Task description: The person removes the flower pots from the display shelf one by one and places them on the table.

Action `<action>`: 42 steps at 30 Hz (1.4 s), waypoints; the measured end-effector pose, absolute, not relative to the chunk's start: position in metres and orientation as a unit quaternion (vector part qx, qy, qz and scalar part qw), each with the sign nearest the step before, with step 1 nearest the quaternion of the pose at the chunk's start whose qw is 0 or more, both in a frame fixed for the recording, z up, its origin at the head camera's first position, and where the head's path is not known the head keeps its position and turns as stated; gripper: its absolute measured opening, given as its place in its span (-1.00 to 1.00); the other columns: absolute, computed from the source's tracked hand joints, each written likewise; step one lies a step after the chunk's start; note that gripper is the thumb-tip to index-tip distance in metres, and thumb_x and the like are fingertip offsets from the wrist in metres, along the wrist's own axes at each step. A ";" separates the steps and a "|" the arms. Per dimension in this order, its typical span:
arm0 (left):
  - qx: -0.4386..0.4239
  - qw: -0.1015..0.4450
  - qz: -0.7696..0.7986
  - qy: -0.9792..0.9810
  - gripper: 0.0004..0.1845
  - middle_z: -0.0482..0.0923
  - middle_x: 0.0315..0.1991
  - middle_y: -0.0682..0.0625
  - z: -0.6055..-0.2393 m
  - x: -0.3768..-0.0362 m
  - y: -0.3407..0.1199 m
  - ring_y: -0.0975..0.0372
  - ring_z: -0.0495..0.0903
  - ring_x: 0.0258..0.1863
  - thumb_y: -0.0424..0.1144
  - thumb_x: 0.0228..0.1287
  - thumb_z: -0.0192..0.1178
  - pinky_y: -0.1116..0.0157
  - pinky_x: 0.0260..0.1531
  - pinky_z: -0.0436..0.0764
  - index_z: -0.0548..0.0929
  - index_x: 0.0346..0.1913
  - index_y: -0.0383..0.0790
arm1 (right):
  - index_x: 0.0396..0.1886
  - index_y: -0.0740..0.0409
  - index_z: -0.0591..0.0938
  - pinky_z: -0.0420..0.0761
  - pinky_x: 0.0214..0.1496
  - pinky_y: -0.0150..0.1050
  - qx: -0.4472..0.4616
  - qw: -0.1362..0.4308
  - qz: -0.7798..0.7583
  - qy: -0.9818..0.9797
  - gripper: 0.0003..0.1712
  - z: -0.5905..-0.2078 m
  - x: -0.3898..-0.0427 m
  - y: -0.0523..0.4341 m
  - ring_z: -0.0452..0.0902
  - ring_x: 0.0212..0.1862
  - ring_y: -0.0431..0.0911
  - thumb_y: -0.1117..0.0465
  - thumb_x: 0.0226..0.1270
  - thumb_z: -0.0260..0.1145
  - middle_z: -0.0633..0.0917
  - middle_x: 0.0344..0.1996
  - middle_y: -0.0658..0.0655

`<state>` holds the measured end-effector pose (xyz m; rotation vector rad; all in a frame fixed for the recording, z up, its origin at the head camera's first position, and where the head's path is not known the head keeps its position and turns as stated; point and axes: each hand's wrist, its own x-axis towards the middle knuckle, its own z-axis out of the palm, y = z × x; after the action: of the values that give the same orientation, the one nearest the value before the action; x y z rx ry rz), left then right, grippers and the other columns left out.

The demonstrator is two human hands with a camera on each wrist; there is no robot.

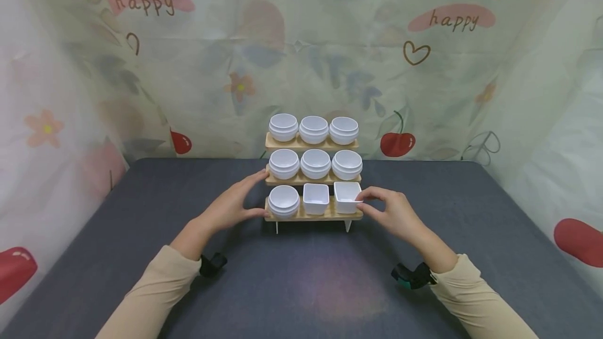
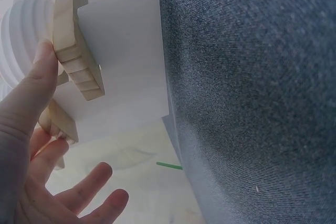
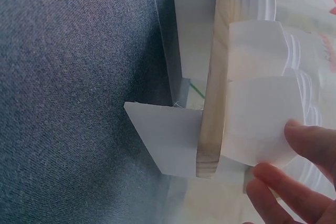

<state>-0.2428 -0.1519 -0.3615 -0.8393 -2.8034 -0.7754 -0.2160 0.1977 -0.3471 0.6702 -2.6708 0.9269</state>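
- I see the three-tier wooden rack [image 1: 313, 217] standing near the far edge of the grey bench [image 1: 141, 213], about midway between its left and right edges.
- My left hand [image 1: 234, 205] rests against the rack's left end, thumb on the lowest tier, fingers reaching the middle tier; its grip is loose, fingers nearly straight.
- My right hand [image 1: 394, 212] pinches the right-hand square white cup [image 1: 347, 196] on the lowest tier, thumb and fingertips on its outer wall.
- The second square cup [image 1: 315, 198] stands just beside it, then a round bowl stack [image 1: 284, 200] at the left end.
- The upper tiers carry round white bowls [image 1: 315, 162].
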 end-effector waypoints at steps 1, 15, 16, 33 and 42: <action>-0.278 0.058 -0.257 -0.924 -0.03 0.15 0.43 -0.17 -0.362 -0.243 -0.152 -0.05 0.22 0.38 -0.10 -0.03 0.42 -0.05 0.32 0.28 0.14 0.42 -0.20 | -0.28 0.12 0.66 0.60 0.02 0.04 0.228 0.119 0.316 -0.913 -0.88 -0.347 -0.216 0.198 0.63 -0.13 0.05 0.26 0.15 0.36 0.72 -0.31 0.07; -0.281 0.065 -0.259 -0.922 -0.02 0.17 0.42 -0.17 -0.362 -0.244 -0.151 -0.05 0.23 0.37 -0.10 -0.05 0.44 -0.06 0.32 0.29 0.14 0.42 -0.20 | -0.29 0.08 0.67 0.58 -0.08 -0.09 0.226 0.135 0.300 -0.917 -0.88 -0.343 -0.211 0.199 0.59 -0.22 -0.12 0.25 0.14 0.38 0.72 -0.34 0.01; -0.281 0.065 -0.258 -0.922 -0.03 0.17 0.42 -0.18 -0.361 -0.244 -0.151 -0.05 0.23 0.37 -0.10 -0.05 0.43 -0.06 0.32 0.29 0.15 0.42 -0.20 | -0.29 0.07 0.67 0.58 -0.09 -0.10 0.227 0.136 0.299 -0.917 -0.88 -0.343 -0.211 0.199 0.59 -0.22 -0.12 0.25 0.14 0.38 0.72 -0.34 0.01; -0.278 0.061 -0.261 -0.923 -0.02 0.17 0.42 -0.17 -0.363 -0.244 -0.152 -0.04 0.23 0.38 -0.10 -0.06 0.44 -0.06 0.32 0.29 0.14 0.42 -0.20 | -0.27 0.06 0.67 0.61 -0.16 -0.24 0.244 0.143 0.304 -0.910 -0.84 -0.327 -0.193 0.195 0.57 -0.24 -0.17 0.27 0.11 0.40 0.72 -0.32 -0.01; -0.282 0.064 -0.262 -0.921 -0.02 0.18 0.41 -0.19 -0.364 -0.244 -0.152 -0.06 0.23 0.37 -0.13 -0.06 0.44 -0.06 0.32 0.29 0.15 0.42 -0.22 | -0.27 0.08 0.67 0.64 -0.07 -0.11 0.268 0.162 0.302 -0.900 -0.80 -0.319 -0.179 0.188 0.63 -0.18 -0.13 0.30 0.05 0.43 0.73 -0.30 -0.01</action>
<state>-0.2444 -0.1522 -0.3637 -0.8529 -2.7798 -0.7917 -0.1788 0.1875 -0.3189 0.7634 -2.5697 0.8628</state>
